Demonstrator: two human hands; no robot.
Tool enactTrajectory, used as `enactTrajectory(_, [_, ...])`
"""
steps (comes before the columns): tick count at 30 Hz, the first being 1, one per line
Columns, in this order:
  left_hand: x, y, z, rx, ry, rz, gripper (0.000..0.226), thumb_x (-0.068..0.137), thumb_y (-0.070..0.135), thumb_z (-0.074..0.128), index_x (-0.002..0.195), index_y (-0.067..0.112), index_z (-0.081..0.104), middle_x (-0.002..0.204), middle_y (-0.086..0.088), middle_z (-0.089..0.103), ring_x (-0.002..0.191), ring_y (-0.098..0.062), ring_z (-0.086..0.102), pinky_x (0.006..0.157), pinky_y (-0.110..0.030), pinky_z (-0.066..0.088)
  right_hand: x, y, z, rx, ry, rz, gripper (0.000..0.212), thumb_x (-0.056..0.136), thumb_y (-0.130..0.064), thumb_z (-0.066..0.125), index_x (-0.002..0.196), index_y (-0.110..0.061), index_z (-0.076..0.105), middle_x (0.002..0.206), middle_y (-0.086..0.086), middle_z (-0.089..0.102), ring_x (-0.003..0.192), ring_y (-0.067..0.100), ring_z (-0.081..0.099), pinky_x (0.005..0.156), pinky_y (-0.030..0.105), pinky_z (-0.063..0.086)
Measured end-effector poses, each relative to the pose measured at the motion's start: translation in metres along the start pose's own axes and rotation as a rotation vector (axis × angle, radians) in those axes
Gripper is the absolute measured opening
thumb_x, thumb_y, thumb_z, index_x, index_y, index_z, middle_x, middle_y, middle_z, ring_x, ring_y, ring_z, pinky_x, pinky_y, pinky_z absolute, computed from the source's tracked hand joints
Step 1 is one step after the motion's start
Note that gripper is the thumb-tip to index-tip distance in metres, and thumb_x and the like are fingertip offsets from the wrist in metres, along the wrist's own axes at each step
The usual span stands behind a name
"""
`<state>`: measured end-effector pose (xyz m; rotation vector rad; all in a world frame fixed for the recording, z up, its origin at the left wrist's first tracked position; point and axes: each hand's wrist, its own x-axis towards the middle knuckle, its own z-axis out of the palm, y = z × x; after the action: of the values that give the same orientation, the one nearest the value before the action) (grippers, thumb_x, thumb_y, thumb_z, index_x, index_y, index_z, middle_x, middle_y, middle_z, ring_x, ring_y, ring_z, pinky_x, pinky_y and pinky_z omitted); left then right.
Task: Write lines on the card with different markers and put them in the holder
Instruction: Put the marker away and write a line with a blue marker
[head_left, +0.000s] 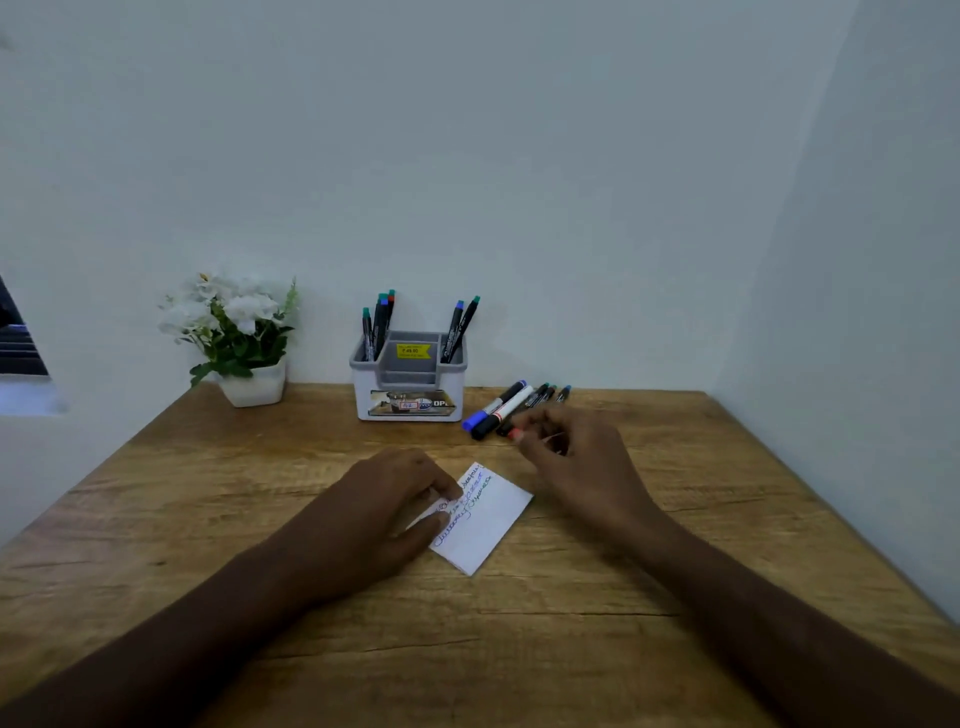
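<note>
Judging by looks, the markers (511, 408) are light, stiff and roll easily, so grab mid-barrel; they lie just right of the holder (409, 382). The right hand (576, 457) pinches a red-tipped marker (514, 434). The left hand (384, 506), fingers flat, presses the card (483, 525) in front of the holder.

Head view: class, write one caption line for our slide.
Left hand steadies the written card while right hand picks among loose markers beside the holder.
</note>
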<state>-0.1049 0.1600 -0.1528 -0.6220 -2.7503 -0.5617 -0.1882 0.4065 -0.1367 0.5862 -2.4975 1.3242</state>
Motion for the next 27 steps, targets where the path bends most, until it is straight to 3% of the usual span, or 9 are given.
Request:
enactTrajectory(3, [0.001, -0.004, 0.002, -0.02, 0.0, 0.0, 0.028, 0.097, 0.044, 0.063, 0.124, 0.046, 0.059, 0.115, 0.037, 0.05, 0.11, 0.011, 0.048, 0.082, -0.007, 0.038, 0.013, 0.027, -0.008, -0.458, -0.137, -0.009, 0.044, 0.098, -0.047, 0.063, 0.142, -0.037, 0.062, 0.113, 0.001, 0.056, 0.111, 0.021, 0.056, 0.094, 0.034, 0.049])
enactTrajectory(5, [0.001, -0.002, 0.002, -0.021, -0.013, -0.013, 0.028, 0.098, 0.044, 0.062, 0.126, 0.046, 0.059, 0.117, 0.035, 0.051, 0.11, 0.011, 0.048, 0.083, -0.007, 0.038, 0.017, 0.034, -0.012, -0.491, -0.211, 0.006, 0.047, 0.1, -0.051, 0.06, 0.144, -0.036, 0.06, 0.115, 0.003, 0.048, 0.117, 0.024, 0.049, 0.101, 0.036, 0.045])
enactTrajectory(7, [0.002, 0.0, 0.0, -0.021, -0.018, -0.018, 0.03, 0.098, 0.043, 0.063, 0.128, 0.043, 0.06, 0.122, 0.031, 0.053, 0.111, 0.009, 0.049, 0.084, -0.006, 0.038, 0.019, 0.034, -0.015, -0.463, -0.189, -0.015, 0.037, 0.1, -0.048, 0.061, 0.13, -0.027, 0.067, 0.11, 0.003, 0.049, 0.109, 0.023, 0.053, 0.091, 0.032, 0.044])
enactTrajectory(10, [0.002, 0.003, 0.0, -0.012, -0.025, -0.027, 0.033, 0.098, 0.042, 0.063, 0.131, 0.042, 0.058, 0.131, 0.026, 0.054, 0.116, 0.007, 0.048, 0.087, -0.005, 0.036, 0.017, 0.032, -0.018, -0.487, -0.095, -0.021, 0.031, 0.097, -0.047, 0.067, 0.11, -0.019, 0.064, 0.107, 0.003, 0.05, 0.097, 0.019, 0.053, 0.079, 0.029, 0.039])
enactTrajectory(16, [-0.001, 0.005, -0.001, -0.06, -0.019, 0.062, 0.042, 0.095, 0.023, 0.07, 0.134, 0.035, 0.063, 0.141, 0.022, 0.058, 0.131, 0.006, 0.051, 0.101, -0.01, 0.043, 0.015, 0.025, -0.023, -0.655, -0.107, 0.004, 0.012, 0.099, -0.024, 0.064, 0.105, -0.013, 0.063, 0.11, 0.011, 0.06, 0.097, 0.025, 0.059, 0.074, 0.032, 0.042])
enactTrajectory(20, [-0.002, 0.007, -0.001, -0.095, 0.01, 0.086, 0.038, 0.095, 0.014, 0.067, 0.129, 0.029, 0.068, 0.134, 0.02, 0.064, 0.126, 0.006, 0.056, 0.098, -0.014, 0.049, 0.018, 0.022, -0.028, -0.674, -0.109, 0.104, 0.018, 0.099, -0.007, 0.058, 0.116, -0.01, 0.058, 0.114, 0.017, 0.065, 0.093, 0.028, 0.058, 0.072, 0.036, 0.046])
enactTrajectory(23, [-0.003, 0.007, -0.001, -0.109, 0.023, 0.061, 0.039, 0.095, 0.012, 0.066, 0.13, 0.029, 0.065, 0.132, 0.02, 0.064, 0.122, 0.005, 0.058, 0.095, -0.015, 0.05, 0.018, 0.016, -0.03, -0.663, -0.15, 0.129, 0.027, 0.1, -0.006, 0.057, 0.127, -0.004, 0.059, 0.122, 0.018, 0.068, 0.11, 0.034, 0.065, 0.089, 0.045, 0.056])
enactTrajectory(25, [-0.004, 0.008, -0.001, -0.133, 0.025, 0.043, 0.039, 0.096, 0.013, 0.066, 0.132, 0.029, 0.062, 0.131, 0.021, 0.063, 0.12, 0.008, 0.058, 0.094, -0.012, 0.05, 0.015, 0.006, -0.028, -0.535, -0.155, 0.1, 0.026, 0.101, -0.012, 0.057, 0.125, -0.005, 0.065, 0.116, 0.013, 0.072, 0.106, 0.03, 0.068, 0.092, 0.041, 0.055])
enactTrajectory(27, [-0.004, 0.011, -0.002, -0.179, 0.033, 0.014, 0.039, 0.099, 0.018, 0.065, 0.136, 0.03, 0.059, 0.131, 0.022, 0.061, 0.117, 0.012, 0.058, 0.09, -0.007, 0.048, 0.008, -0.01, -0.023, -0.263, -0.128, 0.088, 0.019, 0.101, -0.016, 0.06, 0.115, -0.014, 0.073, 0.099, 0.004, 0.075, 0.089, 0.019, 0.07, 0.079, 0.028, 0.054])
